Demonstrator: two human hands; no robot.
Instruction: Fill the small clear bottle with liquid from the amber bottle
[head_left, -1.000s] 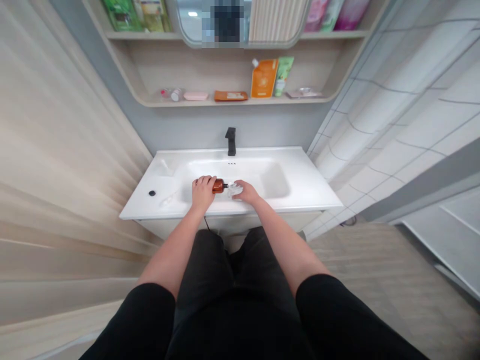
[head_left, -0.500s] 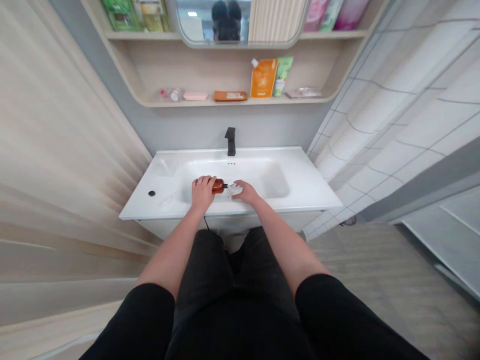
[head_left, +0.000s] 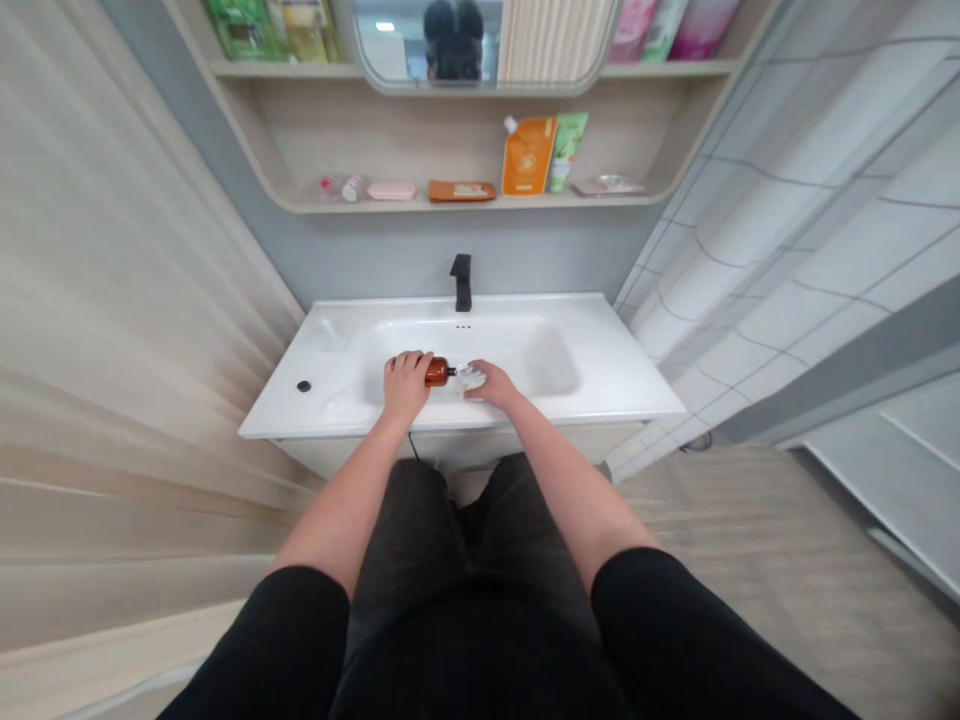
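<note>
Over the front of the white sink basin (head_left: 555,355), my left hand (head_left: 406,385) wraps around an amber-brown bottle (head_left: 436,372). The bottle lies tipped on its side, and its narrow black neck points right. My right hand (head_left: 493,385) grips a small clear container (head_left: 469,379), whose exact kind I cannot make out. The bottle's neck is at the left side of that container; whether they touch, or any liquid flows, is too small to tell. My left fingers cover the rear of the bottle.
A black faucet (head_left: 462,283) rises behind the basin. A small round black piece (head_left: 303,386) lies on the left counter. Above, a shelf (head_left: 405,208) carries an orange spout pouch (head_left: 528,156), a green tube (head_left: 567,152) and a pink bar (head_left: 392,190). A mirror (head_left: 555,45) hangs above.
</note>
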